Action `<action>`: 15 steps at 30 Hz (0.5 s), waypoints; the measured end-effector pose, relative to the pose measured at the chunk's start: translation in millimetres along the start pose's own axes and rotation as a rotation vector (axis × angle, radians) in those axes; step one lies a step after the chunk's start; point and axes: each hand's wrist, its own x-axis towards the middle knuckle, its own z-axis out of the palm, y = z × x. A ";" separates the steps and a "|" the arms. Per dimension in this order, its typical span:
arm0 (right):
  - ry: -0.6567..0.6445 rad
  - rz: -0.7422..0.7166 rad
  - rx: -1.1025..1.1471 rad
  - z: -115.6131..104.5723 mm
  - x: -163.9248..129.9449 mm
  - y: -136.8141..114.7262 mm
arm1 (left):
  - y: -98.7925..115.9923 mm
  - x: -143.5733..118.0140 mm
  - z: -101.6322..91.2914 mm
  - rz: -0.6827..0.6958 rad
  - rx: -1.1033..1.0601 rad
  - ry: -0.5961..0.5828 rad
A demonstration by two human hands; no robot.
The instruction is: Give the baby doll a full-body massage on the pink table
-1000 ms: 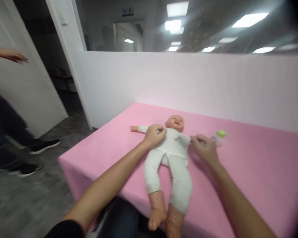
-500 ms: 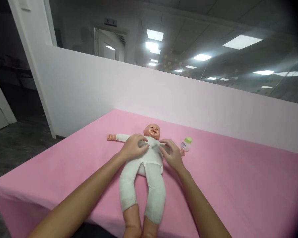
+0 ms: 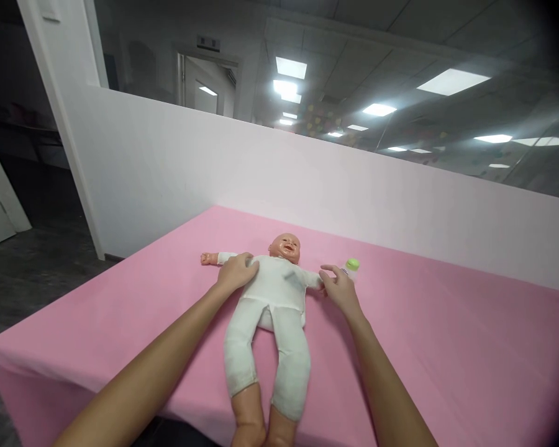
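Observation:
A baby doll [image 3: 274, 304] in a white suit lies on its back on the pink table [image 3: 447, 360], head away from me, bare feet over the near edge. My left hand [image 3: 235, 272] rests on the doll's shoulder and upper arm on the left, fingers curled over the cloth. My right hand [image 3: 339, 288] holds the doll's other arm near its wrist. Just behind that hand lies a small bottle with a green cap [image 3: 351, 266].
A low white partition wall [image 3: 307, 180] runs behind the table, with glass above it reflecting ceiling lights. A doorway and dark floor [image 3: 23, 273] lie to the left. The table's near edge drops off at the bottom left.
Both hands have slid outward from the doll's chest to its arms. The view swung right and steadied; the other person on the left is out of sight.

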 end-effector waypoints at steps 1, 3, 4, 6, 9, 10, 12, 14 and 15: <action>-0.041 0.052 0.018 -0.5 1.0 3.6 | -4.0 2.1 0.3 -0.047 -0.049 -0.001; -0.136 0.138 0.063 -0.1 3.1 11.5 | -11.2 5.8 1.4 -0.126 -0.140 -0.014; -0.173 0.169 0.080 0.8 4.4 15.5 | -14.2 7.4 2.1 -0.148 -0.161 -0.020; -0.201 0.197 0.085 3.7 7.5 22.9 | -18.7 9.5 3.5 -0.147 -0.133 -0.028; -0.152 0.142 0.045 9.8 11.9 30.3 | -21.8 10.3 4.4 -0.110 -0.048 -0.025; -0.129 0.107 0.033 11.9 12.8 31.6 | -22.0 10.1 4.3 -0.103 -0.035 -0.020; -0.084 0.052 0.022 16.2 13.6 32.5 | -21.4 9.4 3.8 -0.090 -0.015 -0.009; -0.041 0.036 0.043 20.3 13.0 31.4 | -19.8 8.7 3.9 -0.065 0.010 -0.006; -0.018 0.028 0.066 22.5 12.3 30.2 | -18.9 8.5 4.6 -0.052 0.012 -0.002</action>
